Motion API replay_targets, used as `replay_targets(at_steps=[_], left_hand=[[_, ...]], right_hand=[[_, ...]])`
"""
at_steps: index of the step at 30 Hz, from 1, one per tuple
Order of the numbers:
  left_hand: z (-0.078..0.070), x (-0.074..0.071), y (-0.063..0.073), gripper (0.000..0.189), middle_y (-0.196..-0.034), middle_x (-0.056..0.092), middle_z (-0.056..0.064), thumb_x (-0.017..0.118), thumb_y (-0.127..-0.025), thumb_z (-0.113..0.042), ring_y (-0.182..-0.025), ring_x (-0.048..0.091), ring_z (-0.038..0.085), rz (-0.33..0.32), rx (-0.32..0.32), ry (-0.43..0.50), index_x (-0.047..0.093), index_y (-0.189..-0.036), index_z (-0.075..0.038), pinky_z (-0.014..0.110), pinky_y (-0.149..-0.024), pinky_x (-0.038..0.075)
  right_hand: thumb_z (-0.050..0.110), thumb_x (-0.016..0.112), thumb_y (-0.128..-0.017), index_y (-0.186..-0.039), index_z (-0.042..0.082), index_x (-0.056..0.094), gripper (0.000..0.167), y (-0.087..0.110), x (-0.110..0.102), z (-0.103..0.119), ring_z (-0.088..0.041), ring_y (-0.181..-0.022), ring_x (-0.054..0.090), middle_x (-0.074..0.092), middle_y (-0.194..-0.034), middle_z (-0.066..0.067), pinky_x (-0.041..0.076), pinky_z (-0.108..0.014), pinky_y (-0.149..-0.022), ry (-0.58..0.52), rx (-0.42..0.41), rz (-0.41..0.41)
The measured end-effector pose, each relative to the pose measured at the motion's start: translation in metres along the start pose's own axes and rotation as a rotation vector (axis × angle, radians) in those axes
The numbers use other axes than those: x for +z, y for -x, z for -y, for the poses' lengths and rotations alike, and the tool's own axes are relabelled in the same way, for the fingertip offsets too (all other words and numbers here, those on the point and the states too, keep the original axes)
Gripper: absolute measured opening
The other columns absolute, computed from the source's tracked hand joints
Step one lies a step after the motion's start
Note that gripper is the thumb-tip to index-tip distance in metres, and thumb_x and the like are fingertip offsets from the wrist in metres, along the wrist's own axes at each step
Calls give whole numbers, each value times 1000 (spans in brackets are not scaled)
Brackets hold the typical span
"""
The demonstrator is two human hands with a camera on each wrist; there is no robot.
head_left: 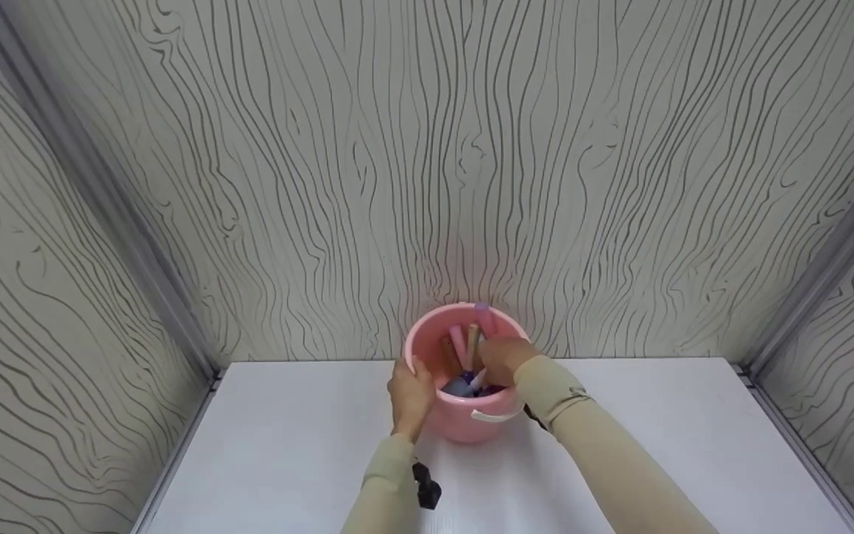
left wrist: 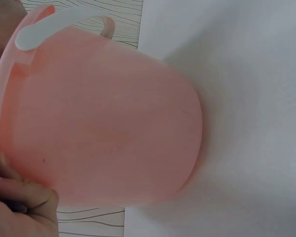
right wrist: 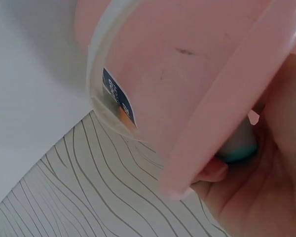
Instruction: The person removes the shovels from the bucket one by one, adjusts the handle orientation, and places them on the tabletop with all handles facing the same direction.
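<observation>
A pink bucket stands tilted towards me on the white table, with several handled tools inside. My left hand grips its rim on the left, thumb over the inside edge. My right hand reaches in over the right side of the rim, its fingers mostly hidden. In the right wrist view, a white handle with a teal end lies in the curl of that hand; the rest of this tool is hidden. Beside the hand are a wooden handle, a pink handle and a blue-grey blade.
The bucket's white carrying handle hangs down in front. A dark label is on the outer wall. Behind the white table rises a wood-grain patterned panel, with grey rails at both sides.
</observation>
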State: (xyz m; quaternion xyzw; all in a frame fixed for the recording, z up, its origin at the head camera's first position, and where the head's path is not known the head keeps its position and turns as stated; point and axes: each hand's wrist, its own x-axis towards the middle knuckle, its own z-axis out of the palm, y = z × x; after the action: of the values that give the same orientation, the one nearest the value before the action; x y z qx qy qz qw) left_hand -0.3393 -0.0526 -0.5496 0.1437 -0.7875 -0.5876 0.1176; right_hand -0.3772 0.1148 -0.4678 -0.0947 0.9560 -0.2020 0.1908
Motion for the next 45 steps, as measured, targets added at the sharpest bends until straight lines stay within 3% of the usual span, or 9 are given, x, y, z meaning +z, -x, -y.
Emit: replay_targets(at_steps=[2, 4, 12, 15, 24, 32, 38, 45], left_hand=[[0, -1, 0, 39, -125, 72, 25, 45, -114, -22, -103, 73, 29, -4, 0, 1, 56, -138, 7, 43, -84, 63], [0, -2, 0, 40, -128, 71, 25, 45, -114, -23, -109, 73, 31, -2, -10, 10, 55, -141, 6, 44, -89, 63], [0, 0, -1, 40, -127, 71, 26, 45, -114, -21, -111, 73, 34, -17, 4, 8, 57, -139, 7, 47, -92, 62], [1, 1, 0, 39, -123, 72, 25, 45, -114, -22, -106, 73, 31, -12, -5, -4, 58, -136, 8, 45, -88, 63], [0, 1, 0, 37, -115, 72, 22, 45, -114, -23, -93, 68, 23, -8, -18, -4, 58, -133, 7, 37, -77, 59], [-1, 0, 1, 34, -97, 69, 18, 44, -114, -21, -79, 62, 21, -19, -16, -17, 59, -123, 8, 32, -65, 53], [0, 0, 2, 38, -113, 72, 23, 44, -114, -22, -89, 66, 23, -12, -26, 0, 57, -132, 9, 35, -73, 58], [-1, 2, 4, 40, -126, 71, 26, 44, -114, -21, -102, 72, 29, -12, -17, 11, 56, -138, 9, 43, -85, 62]], right_hand=[[5, 71, -96, -101, 9, 73, 7, 0, -4, 3, -21, -82, 61, 67, -88, -4, 55, -38, -81, 218, -123, -30], [5, 72, -97, -100, 9, 74, 6, 1, -7, 6, -20, -79, 60, 66, -84, -3, 56, -39, -81, 265, -145, -34], [8, 72, -100, -111, 8, 73, 11, 4, -11, 6, -21, -82, 63, 69, -90, -4, 58, -42, -86, 242, -132, -36], [8, 71, -100, -109, 9, 72, 10, 4, -12, 3, -22, -83, 63, 66, -91, -4, 57, -42, -83, 219, -112, -33], [12, 72, -99, -96, 10, 69, 5, 6, -22, 2, -21, -77, 61, 64, -83, -3, 56, -39, -77, 317, -145, -37], [17, 67, -106, -124, 14, 63, 19, 17, -30, 6, -25, -91, 64, 69, -100, -5, 56, -42, -82, 155, -74, -96], [10, 73, -100, -121, 11, 71, 20, 21, -38, 8, -23, -88, 64, 73, -102, -5, 58, -43, -87, 295, -147, -118], [7, 74, -98, -101, 11, 78, 7, 29, -52, 8, -23, -85, 60, 71, -96, -5, 58, -42, -85, 373, -190, -113]])
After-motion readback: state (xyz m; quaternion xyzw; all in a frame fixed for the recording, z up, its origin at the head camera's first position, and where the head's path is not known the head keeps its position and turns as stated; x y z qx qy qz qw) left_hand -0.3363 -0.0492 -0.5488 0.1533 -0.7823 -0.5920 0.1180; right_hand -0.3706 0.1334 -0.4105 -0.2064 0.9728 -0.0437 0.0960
